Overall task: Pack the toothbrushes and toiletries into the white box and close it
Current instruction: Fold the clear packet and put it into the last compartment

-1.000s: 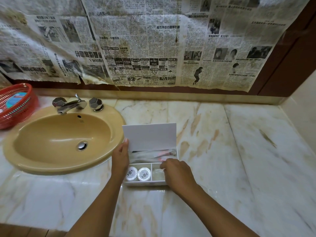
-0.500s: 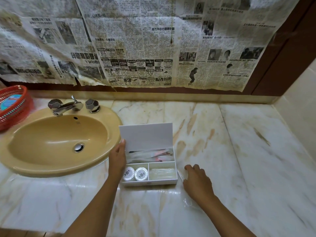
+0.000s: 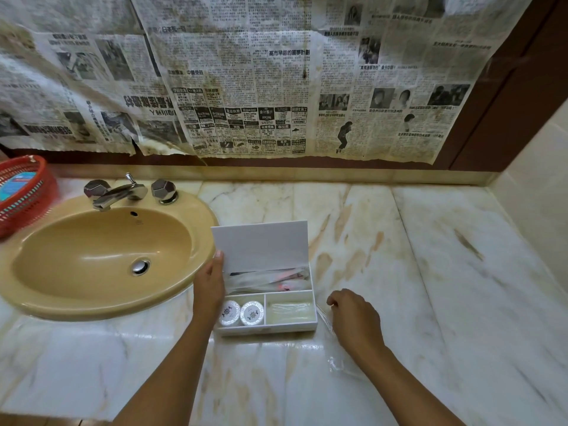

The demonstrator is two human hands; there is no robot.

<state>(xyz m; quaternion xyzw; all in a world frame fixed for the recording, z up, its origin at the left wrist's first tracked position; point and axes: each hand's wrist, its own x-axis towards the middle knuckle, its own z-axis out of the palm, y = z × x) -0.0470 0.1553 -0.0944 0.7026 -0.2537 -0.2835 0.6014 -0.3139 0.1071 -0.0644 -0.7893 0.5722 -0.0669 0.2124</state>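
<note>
The white box (image 3: 267, 329) stands on the marble counter with its lid (image 3: 261, 244) upright. Wrapped toothbrushes (image 3: 270, 279) lie in its long back compartment. Two round white tubs (image 3: 230, 313) sit front left, and a pale wrapped packet (image 3: 290, 312) lies front right. My left hand (image 3: 209, 284) grips the box's left side, thumb against the lid's edge. To the right of the box, my right hand (image 3: 356, 318) rests on the counter, fingers curled over a clear plastic packet (image 3: 333, 362) that lies partly beneath it.
A tan sink (image 3: 101, 256) with a chrome tap (image 3: 118, 193) lies just left of the box. A red basket (image 3: 24, 192) stands at the far left. Newspaper (image 3: 276, 87) covers the back wall, and a pale side wall (image 3: 538, 195) bounds the counter on the right.
My right hand left the box's front right compartment and moved right onto the counter, then curled its fingers over the clear packet. My left hand stayed on the box.
</note>
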